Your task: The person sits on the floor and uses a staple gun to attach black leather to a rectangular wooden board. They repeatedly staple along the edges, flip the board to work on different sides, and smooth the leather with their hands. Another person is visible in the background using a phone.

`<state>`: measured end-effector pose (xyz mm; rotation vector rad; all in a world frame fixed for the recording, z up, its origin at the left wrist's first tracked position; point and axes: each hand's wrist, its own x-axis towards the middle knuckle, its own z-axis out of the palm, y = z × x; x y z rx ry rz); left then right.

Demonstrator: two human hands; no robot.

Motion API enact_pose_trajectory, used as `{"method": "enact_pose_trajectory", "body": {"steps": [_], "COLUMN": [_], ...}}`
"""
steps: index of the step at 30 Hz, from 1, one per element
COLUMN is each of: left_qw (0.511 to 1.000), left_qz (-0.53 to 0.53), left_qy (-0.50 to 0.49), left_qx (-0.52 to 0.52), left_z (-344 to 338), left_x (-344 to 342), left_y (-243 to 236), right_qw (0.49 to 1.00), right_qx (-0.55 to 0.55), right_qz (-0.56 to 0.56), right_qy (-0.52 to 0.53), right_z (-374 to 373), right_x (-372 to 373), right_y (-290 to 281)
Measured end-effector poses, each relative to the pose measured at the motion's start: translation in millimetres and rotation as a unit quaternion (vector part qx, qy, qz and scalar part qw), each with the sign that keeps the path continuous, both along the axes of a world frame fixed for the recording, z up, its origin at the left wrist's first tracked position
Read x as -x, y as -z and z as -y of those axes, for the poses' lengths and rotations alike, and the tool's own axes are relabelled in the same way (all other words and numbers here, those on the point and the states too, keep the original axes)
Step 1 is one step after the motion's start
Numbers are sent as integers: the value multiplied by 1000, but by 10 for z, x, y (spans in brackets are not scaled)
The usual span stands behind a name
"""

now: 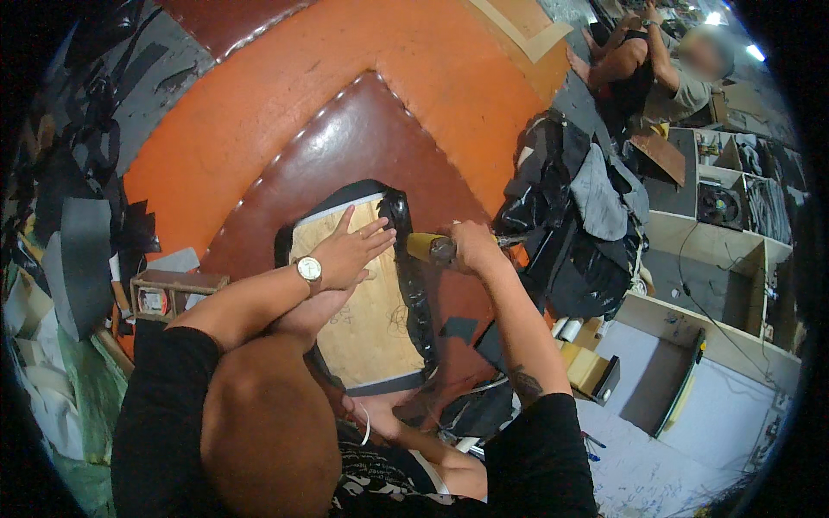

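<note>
A plywood board (371, 324) with scribbled marks lies in front of me, with black shiny leather-like cover material (418, 315) folded up around its edges. My left hand (350, 250), with a watch on the wrist, rests flat on the upper part of the board, fingers spread toward the right edge. In my right hand (473, 246) is a yellow-and-dark staple gun (425, 247), its head pointing left at the folded cover by the board's right edge. Whether its nose touches the material I cannot tell. My bent bare leg (268, 423) sits left of the board.
Orange and maroon sheets (363, 129) cover the floor. A small wooden box (177, 292) stands at left, beside grey and black scraps. Black material is heaped (587, 233) at right, before a white shelf unit (656, 311). Another person (665, 78) sits at the far right.
</note>
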<state>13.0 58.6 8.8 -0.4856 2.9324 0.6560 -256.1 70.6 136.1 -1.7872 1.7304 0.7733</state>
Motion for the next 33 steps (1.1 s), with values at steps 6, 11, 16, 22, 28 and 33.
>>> {"method": "enact_pose_trajectory", "body": {"steps": [6,11,16,22,28,33], "left_qw": [999,998,998,998,977,795], "left_qz": [-44,-48,-65,-58,-152,-342], "left_qy": [0,-14,-17,-22,-83,-464], "left_qx": [-8,-27,-7,-16,-121,-189], "left_z": [-14,-55,-82,-61,-128,-233], "left_x": [-65,-83,-90,-121,-331,-831], "left_y": [40,154,181,149,168,142], "right_qw": [999,1000,999,996,926,881], "right_qx": [-8,12,31,-1,218,276], "right_qz": [-37,-19,10,-2,91,-54], "right_qy": [-14,17,15,88,294,380], "right_z": [120,269,296,346,-601,-1255], "right_x": [83,10,93,-56,802,294], "right_y": [70,135,85,157,578,823]}}
